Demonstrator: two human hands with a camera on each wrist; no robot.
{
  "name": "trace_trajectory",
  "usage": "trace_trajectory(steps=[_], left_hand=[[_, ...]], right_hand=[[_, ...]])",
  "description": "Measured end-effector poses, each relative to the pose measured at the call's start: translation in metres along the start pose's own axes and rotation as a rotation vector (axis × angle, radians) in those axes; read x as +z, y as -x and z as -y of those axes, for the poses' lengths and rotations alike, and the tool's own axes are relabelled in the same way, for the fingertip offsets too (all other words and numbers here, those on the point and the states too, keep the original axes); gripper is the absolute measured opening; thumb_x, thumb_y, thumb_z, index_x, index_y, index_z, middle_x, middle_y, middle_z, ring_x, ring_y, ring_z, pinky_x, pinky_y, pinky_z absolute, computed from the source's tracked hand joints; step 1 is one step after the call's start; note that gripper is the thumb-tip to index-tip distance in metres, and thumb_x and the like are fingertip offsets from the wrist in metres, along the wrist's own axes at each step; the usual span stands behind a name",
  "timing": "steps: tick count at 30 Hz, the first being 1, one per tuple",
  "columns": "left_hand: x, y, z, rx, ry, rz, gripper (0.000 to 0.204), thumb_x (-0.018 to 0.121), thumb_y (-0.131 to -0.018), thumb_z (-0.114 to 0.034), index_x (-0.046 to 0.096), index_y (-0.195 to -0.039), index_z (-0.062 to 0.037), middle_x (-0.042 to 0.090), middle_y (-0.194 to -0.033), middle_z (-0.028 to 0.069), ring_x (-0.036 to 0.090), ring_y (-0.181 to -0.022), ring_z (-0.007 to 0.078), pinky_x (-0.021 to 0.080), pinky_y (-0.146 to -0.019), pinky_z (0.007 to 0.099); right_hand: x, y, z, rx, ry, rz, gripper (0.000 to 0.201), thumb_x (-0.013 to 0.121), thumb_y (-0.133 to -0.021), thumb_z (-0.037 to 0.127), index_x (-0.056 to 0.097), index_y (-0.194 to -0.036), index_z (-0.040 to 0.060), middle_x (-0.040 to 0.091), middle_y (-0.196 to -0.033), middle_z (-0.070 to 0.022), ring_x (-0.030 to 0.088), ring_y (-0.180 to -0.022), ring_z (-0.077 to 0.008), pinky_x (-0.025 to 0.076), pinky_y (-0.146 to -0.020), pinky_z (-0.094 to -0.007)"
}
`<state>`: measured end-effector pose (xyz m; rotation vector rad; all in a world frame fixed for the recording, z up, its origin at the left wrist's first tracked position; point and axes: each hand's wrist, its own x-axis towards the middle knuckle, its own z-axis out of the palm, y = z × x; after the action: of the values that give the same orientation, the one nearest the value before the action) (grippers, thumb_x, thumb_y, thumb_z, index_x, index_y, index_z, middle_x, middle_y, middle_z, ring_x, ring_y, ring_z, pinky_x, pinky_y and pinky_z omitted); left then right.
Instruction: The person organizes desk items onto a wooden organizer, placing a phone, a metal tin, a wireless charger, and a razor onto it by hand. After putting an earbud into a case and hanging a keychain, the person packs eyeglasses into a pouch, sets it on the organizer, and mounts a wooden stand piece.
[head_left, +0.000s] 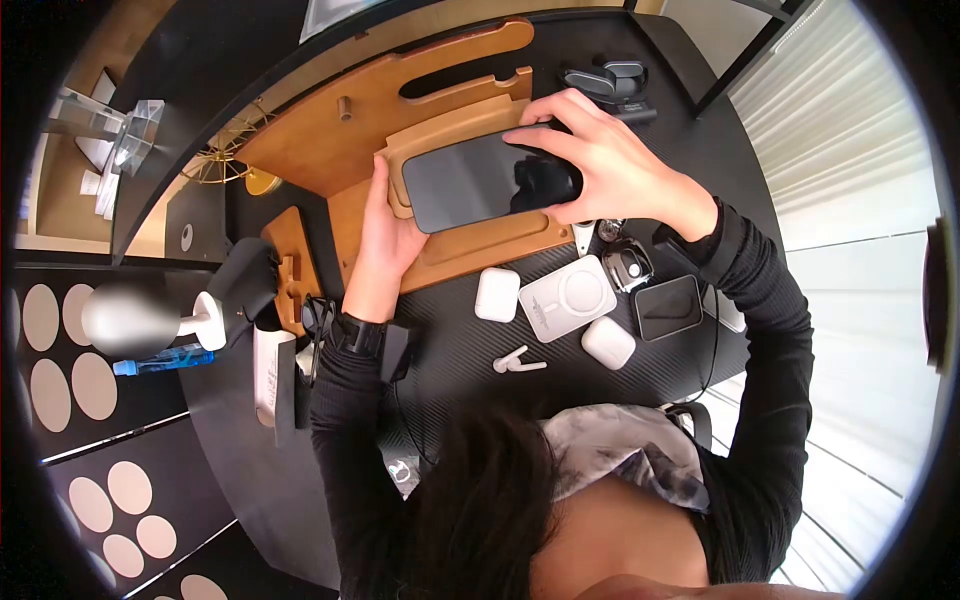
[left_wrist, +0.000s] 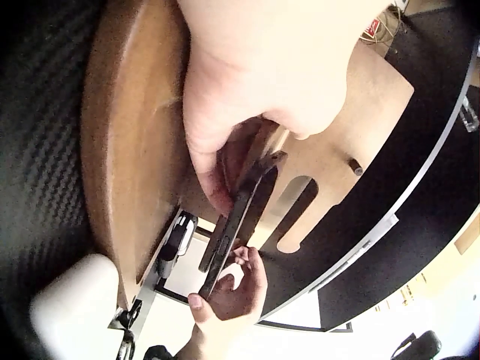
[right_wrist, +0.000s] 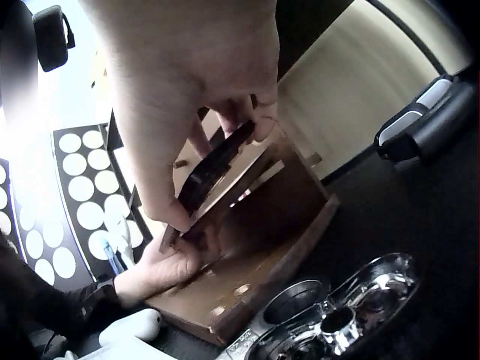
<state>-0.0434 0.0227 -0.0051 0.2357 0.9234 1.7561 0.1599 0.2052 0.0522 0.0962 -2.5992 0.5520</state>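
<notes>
Right hand (head_left: 600, 165) grips black rectangular smartphone (head_left: 480, 180) at one end; left hand (head_left: 385, 240) pinches other end, over notched light-brown wooden stand (head_left: 470, 245).

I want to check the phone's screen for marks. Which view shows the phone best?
The head view: the phone lies face-up with its whole dark screen showing, between both hands. Both wrist views catch only its thin edge, pinched by fingers.

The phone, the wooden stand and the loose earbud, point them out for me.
phone (head_left: 470, 182), head view, middle of its dark screen.
wooden stand (head_left: 330, 140), head view, bare upper panel.
loose earbud (head_left: 517, 362), head view, its white stem.
</notes>
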Motion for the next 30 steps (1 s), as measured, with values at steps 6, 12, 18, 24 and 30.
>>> trace_trajectory(steps=[6, 12, 18, 24, 30], left_hand=[[0.001, -0.001, 0.001, -0.044, -0.089, -0.062, 0.065, 0.034, -0.102, -0.055, 0.039, -0.144, -0.0061, 0.051, -0.139, 0.0135, 0.052, -0.128, 0.0263, 0.045, -0.105, 0.0424], [-0.006, -0.005, 0.004, 0.052, 0.075, 0.004, 0.061, 0.037, -0.103, -0.049, 0.041, -0.140, -0.0014, 0.049, -0.140, 0.0201, 0.047, -0.131, 0.0326, 0.042, -0.107, 0.0466], [0.020, 0.014, -0.005, 0.082, 0.054, -0.081, 0.062, 0.040, -0.101, -0.050, 0.040, -0.143, -0.0052, 0.047, -0.143, 0.0179, 0.045, -0.132, 0.0344, 0.038, -0.109, 0.0472], [-0.019, 0.001, 0.002, 0.064, 0.325, 0.321, 0.057, 0.045, -0.099, -0.043, 0.044, -0.139, -0.0018, 0.047, -0.143, 0.0189, 0.045, -0.131, 0.0366, 0.037, -0.109, 0.0549], [-0.026, -0.001, 0.007, 0.094, 0.178, 0.290, 0.045, 0.058, -0.093, -0.013, 0.047, -0.134, -0.0007, 0.051, -0.138, 0.0173, 0.049, -0.127, 0.0358, 0.041, -0.107, 0.0571]], right_hand=[[-0.003, 0.002, 0.006, -0.067, 0.059, 0.006, 0.072, 0.079, -0.051, 0.020, 0.062, -0.120, 0.0054, 0.052, -0.116, -0.0108, 0.051, -0.107, -0.0305, 0.044, -0.094, -0.0402], [-0.001, -0.004, -0.001, -0.083, 0.018, 0.001, 0.070, 0.080, -0.052, 0.019, 0.063, -0.118, 0.0054, 0.053, -0.116, -0.0102, 0.051, -0.107, -0.0294, 0.043, -0.095, -0.0393], [0.009, -0.021, -0.015, -0.096, -0.003, -0.034, 0.061, 0.082, -0.056, 0.024, 0.065, -0.112, 0.0062, 0.055, -0.116, -0.0087, 0.051, -0.110, -0.0287, 0.043, -0.096, -0.0397], [0.016, -0.029, -0.033, -0.114, -0.107, -0.037, 0.048, 0.081, -0.065, 0.021, 0.067, -0.108, 0.0054, 0.057, -0.125, -0.0109, 0.053, -0.113, -0.0321, 0.043, -0.097, -0.0412], [0.023, -0.019, -0.031, -0.094, 0.041, -0.113, 0.044, 0.080, -0.075, 0.030, 0.067, -0.108, 0.0042, 0.060, -0.122, -0.0104, 0.058, -0.110, -0.0306, 0.049, -0.094, -0.0401]])
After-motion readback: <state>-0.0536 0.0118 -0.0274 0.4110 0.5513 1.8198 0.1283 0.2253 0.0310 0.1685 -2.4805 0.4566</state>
